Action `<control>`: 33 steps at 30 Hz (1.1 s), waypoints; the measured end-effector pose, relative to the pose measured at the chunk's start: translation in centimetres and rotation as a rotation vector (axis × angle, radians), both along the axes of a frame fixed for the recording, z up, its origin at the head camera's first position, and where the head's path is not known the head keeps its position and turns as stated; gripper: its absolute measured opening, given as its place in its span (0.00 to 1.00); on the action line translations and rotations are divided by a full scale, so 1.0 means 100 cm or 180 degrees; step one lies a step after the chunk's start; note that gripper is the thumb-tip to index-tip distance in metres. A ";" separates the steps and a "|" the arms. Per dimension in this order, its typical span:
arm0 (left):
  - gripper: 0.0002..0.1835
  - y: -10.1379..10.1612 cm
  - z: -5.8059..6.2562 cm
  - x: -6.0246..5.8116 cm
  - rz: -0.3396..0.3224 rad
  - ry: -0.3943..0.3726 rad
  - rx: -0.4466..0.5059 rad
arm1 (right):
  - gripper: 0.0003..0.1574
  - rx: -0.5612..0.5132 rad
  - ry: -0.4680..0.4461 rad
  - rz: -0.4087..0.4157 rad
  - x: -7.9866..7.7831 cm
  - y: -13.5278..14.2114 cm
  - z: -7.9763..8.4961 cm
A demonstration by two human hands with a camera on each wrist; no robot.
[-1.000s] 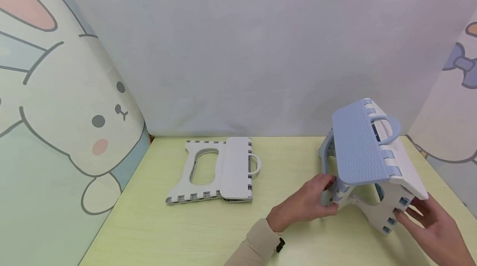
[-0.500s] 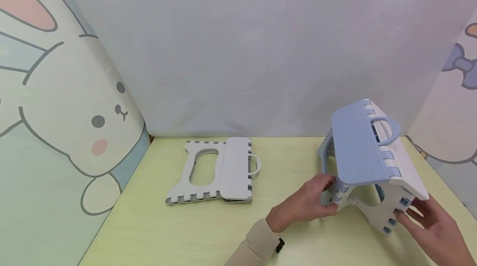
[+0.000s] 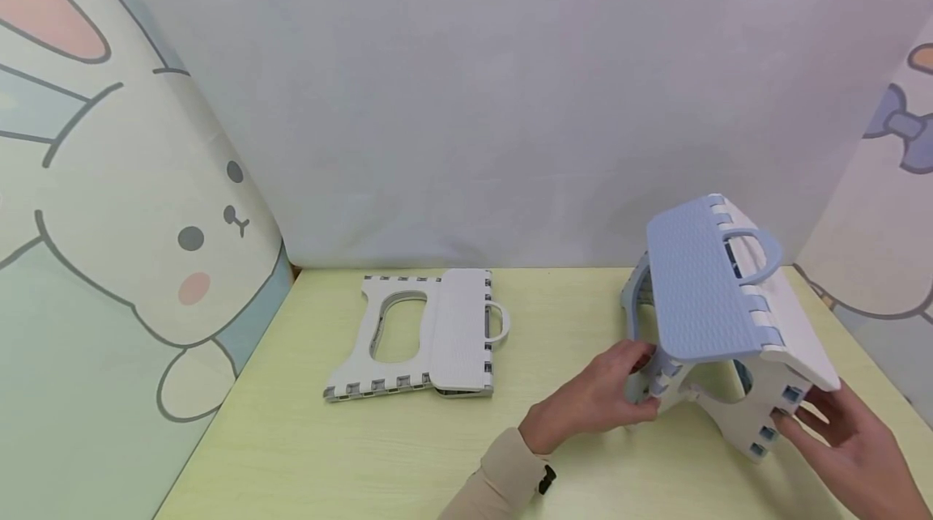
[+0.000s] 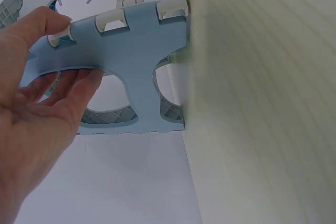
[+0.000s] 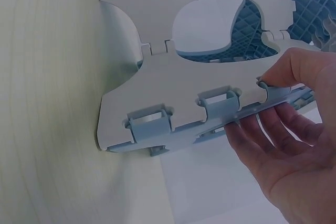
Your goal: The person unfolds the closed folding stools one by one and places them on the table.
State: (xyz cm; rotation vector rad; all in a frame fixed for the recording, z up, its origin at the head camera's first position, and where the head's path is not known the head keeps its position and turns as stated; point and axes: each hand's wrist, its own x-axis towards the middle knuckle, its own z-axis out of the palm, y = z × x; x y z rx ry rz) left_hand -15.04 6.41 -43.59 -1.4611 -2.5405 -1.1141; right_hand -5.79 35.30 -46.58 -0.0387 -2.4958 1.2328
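A blue and white folding step stool [image 3: 703,285] stands partly unfolded at the right of the table, its two top halves sloping like a roof and a blue loop handle [image 3: 765,257] at the ridge. My left hand [image 3: 598,390] grips the blue leg panel on its left side; in the left wrist view the thumb lies on the hinged edge and the fingers [image 4: 86,85] reach through the cutout. My right hand [image 3: 849,447] grips the right leg's hinged edge, thumb [image 5: 289,69] on the white face and fingers behind.
A white folding stool [image 3: 459,330] lies folded flat on the pale yellow-green table [image 3: 328,455], left of centre. A grey-white sheet [image 3: 466,99] rises behind the table. Panels with a cartoon rabbit [image 3: 146,220] stand along the left and right sides.
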 end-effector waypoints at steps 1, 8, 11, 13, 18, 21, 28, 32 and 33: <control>0.25 0.000 0.000 0.000 -0.0003 -0.0001 0.0000 | 0.48 -0.0005 0.0008 0.0006 0.000 0.000 0.000; 0.25 0.000 -0.001 -0.001 -0.0028 -0.0014 0.0026 | 0.48 -0.0005 0.0020 0.0005 0.001 0.000 0.001; 0.26 0.000 -0.001 -0.001 -0.0031 -0.0034 0.0041 | 0.48 -0.0004 0.0019 0.0003 0.001 0.001 0.002; 0.26 0.000 -0.001 -0.001 -0.0024 -0.0054 0.0043 | 0.48 0.0000 0.0015 0.0001 0.001 0.001 0.002; 0.25 -0.001 -0.001 -0.001 -0.0020 -0.0081 0.0046 | 0.47 -0.0001 0.0001 -0.0019 0.001 0.002 0.001; 0.25 -0.001 -0.001 -0.001 -0.0021 -0.0085 0.0034 | 0.47 0.0000 0.0006 -0.0017 0.001 0.001 0.001; 0.25 -0.001 0.000 -0.001 -0.0036 -0.0123 0.0015 | 0.48 0.0016 -0.0002 -0.0031 0.001 0.001 0.002; 0.25 -0.001 0.001 -0.001 -0.0041 -0.0122 0.0017 | 0.49 -0.0004 0.0028 -0.0009 0.001 0.001 0.003; 0.25 -0.001 0.001 -0.001 -0.0044 -0.0127 0.0023 | 0.49 -0.0008 0.0038 0.0002 0.001 0.001 0.003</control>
